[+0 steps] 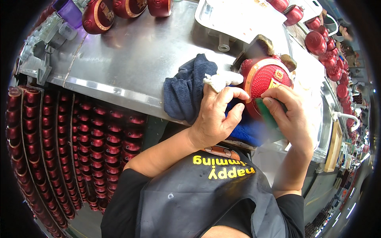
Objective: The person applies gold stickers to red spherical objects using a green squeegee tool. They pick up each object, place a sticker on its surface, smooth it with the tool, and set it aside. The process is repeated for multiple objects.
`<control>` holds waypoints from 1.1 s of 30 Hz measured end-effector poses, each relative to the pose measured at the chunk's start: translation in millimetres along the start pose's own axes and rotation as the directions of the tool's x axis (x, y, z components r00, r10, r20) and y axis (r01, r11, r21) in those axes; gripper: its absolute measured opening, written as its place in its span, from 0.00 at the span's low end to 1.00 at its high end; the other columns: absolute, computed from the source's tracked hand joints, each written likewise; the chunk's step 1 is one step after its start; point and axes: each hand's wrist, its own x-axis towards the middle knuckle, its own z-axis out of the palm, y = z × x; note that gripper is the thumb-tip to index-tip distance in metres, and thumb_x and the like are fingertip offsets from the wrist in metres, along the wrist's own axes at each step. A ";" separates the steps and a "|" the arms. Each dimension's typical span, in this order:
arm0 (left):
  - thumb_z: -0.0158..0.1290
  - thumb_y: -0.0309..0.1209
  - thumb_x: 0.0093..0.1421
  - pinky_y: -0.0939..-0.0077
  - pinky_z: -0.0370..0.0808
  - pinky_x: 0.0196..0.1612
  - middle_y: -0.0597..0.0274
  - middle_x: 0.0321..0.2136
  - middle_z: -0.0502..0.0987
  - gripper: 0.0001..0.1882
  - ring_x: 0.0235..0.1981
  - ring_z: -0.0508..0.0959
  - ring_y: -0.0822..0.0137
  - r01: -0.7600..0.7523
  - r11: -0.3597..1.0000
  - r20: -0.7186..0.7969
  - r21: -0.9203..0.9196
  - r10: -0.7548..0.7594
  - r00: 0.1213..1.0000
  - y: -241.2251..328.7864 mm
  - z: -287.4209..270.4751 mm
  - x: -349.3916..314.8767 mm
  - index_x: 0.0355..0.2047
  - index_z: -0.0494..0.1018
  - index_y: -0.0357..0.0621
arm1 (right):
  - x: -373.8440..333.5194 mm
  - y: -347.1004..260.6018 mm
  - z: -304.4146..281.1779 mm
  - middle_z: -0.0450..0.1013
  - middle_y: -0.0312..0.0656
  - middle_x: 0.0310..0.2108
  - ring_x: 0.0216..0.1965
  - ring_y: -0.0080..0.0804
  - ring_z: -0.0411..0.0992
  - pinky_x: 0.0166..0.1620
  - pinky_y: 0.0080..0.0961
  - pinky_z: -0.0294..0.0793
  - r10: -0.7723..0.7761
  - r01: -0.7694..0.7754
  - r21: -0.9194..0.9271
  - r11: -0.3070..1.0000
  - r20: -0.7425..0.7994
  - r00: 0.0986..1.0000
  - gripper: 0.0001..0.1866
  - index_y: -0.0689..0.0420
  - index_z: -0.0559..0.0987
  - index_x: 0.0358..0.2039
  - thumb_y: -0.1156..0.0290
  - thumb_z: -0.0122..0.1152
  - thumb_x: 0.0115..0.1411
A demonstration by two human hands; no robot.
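A round red jar with a studded face, gold rim and gold emblem rests tilted before me at the bench edge. My left hand is at its left side, index finger and thumb apart near the rim. A white cloth is bunched about that hand's other fingers, which are largely hidden. My right hand pinches a thin green sheet against the jar's lower right face. Beneath the jar lies a blue cloth. A dark navy towel is heaped left of my left hand.
Several red jars stand along the metal bench's far side. A white tray sits beyond the jar. Racks of red pieces fill the lower left. A row of red jars and a white faucet are at right.
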 end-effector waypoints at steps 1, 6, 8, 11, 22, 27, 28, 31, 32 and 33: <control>0.58 0.26 0.59 0.55 0.64 0.60 0.45 0.49 0.72 0.11 0.52 0.69 0.46 -0.002 1.000 -0.001 -0.001 0.002 1.000 0.1 0.2 -0.2 0.43 0.78 0.43 | 0.5 0.5 0.0 0.76 0.46 0.30 0.34 0.44 0.76 0.39 0.33 0.73 0.015 -0.015 0.002 1.000 0.020 1.000 0.03 0.61 0.79 0.36 0.76 0.63 0.63; 0.58 0.26 0.59 0.55 0.64 0.60 0.45 0.48 0.72 0.11 0.53 0.69 0.46 0.003 1.000 0.000 -0.005 -0.003 1.000 0.0 0.2 -1.2 0.43 0.78 0.43 | 2.0 0.5 1.1 0.77 0.43 0.30 0.35 0.39 0.76 0.41 0.31 0.73 0.031 -0.032 0.028 0.999 0.055 0.998 0.04 0.61 0.80 0.36 0.75 0.64 0.64; 0.59 0.26 0.59 0.55 0.64 0.60 0.45 0.48 0.73 0.11 0.53 0.69 0.46 0.004 1.000 0.001 -0.003 -0.004 1.000 -0.1 0.2 -1.1 0.43 0.78 0.44 | 2.5 0.3 1.0 0.75 0.45 0.30 0.34 0.44 0.76 0.39 0.33 0.73 0.011 -0.012 0.013 1.000 0.063 0.998 0.03 0.61 0.80 0.36 0.75 0.64 0.63; 0.59 0.26 0.59 0.55 0.64 0.60 0.46 0.48 0.73 0.11 0.52 0.69 0.46 0.002 1.000 0.002 0.005 -0.002 1.000 -0.1 0.2 -0.9 0.43 0.78 0.43 | 3.1 0.1 0.5 0.75 0.46 0.30 0.34 0.46 0.77 0.38 0.34 0.74 -0.006 0.006 0.012 1.000 0.055 0.998 0.03 0.61 0.79 0.35 0.76 0.64 0.63; 0.58 0.26 0.60 0.54 0.64 0.60 0.45 0.48 0.74 0.11 0.52 0.69 0.46 0.028 0.999 0.017 -0.021 -0.027 0.999 3.5 -1.1 -1.2 0.44 0.77 0.41 | 5.7 1.1 2.5 0.76 0.44 0.30 0.36 0.41 0.76 0.42 0.32 0.73 -0.028 0.022 0.071 0.997 0.073 0.997 0.05 0.62 0.81 0.37 0.74 0.64 0.64; 0.58 0.26 0.60 0.54 0.63 0.61 0.43 0.49 0.72 0.12 0.53 0.69 0.45 0.037 0.999 0.010 -0.017 -0.037 0.999 3.6 -1.0 -0.8 0.44 0.77 0.40 | 5.9 -0.3 1.9 0.76 0.44 0.31 0.35 0.41 0.76 0.43 0.32 0.73 0.006 -0.012 0.085 0.996 0.072 0.997 0.05 0.62 0.81 0.38 0.73 0.63 0.65; 0.58 0.26 0.60 0.54 0.63 0.61 0.43 0.50 0.72 0.11 0.54 0.69 0.45 0.036 0.999 0.012 -0.017 -0.036 0.999 3.5 -1.1 -0.7 0.44 0.77 0.40 | 6.1 -0.8 1.8 0.76 0.44 0.31 0.35 0.41 0.76 0.43 0.32 0.73 0.007 -0.013 0.077 0.997 0.071 0.997 0.05 0.62 0.81 0.38 0.73 0.63 0.65; 0.57 0.26 0.60 0.54 0.63 0.62 0.43 0.50 0.72 0.11 0.54 0.69 0.45 0.035 0.999 0.014 -0.019 -0.035 0.999 3.5 -1.3 -0.2 0.44 0.77 0.39 | 6.7 -1.9 1.2 0.77 0.43 0.31 0.35 0.41 0.76 0.43 0.32 0.73 0.004 -0.007 0.054 0.998 0.063 0.998 0.05 0.61 0.81 0.38 0.73 0.63 0.65; 0.57 0.26 0.60 0.54 0.63 0.62 0.43 0.50 0.72 0.11 0.54 0.69 0.45 0.035 0.999 0.013 -0.020 -0.035 0.999 3.6 -1.4 -0.2 0.44 0.77 0.39 | 6.8 -2.0 0.9 0.77 0.43 0.31 0.35 0.41 0.77 0.42 0.32 0.73 -0.001 -0.002 0.046 0.999 0.056 0.998 0.05 0.61 0.81 0.38 0.72 0.63 0.65; 0.57 0.26 0.60 0.54 0.63 0.62 0.43 0.50 0.72 0.11 0.54 0.69 0.45 0.036 0.999 0.013 -0.021 -0.035 0.999 3.8 -1.3 0.0 0.44 0.77 0.39 | 6.9 -2.0 0.6 0.77 0.43 0.31 0.35 0.41 0.77 0.42 0.32 0.73 -0.005 0.003 0.039 0.999 0.049 0.999 0.05 0.61 0.81 0.37 0.72 0.63 0.65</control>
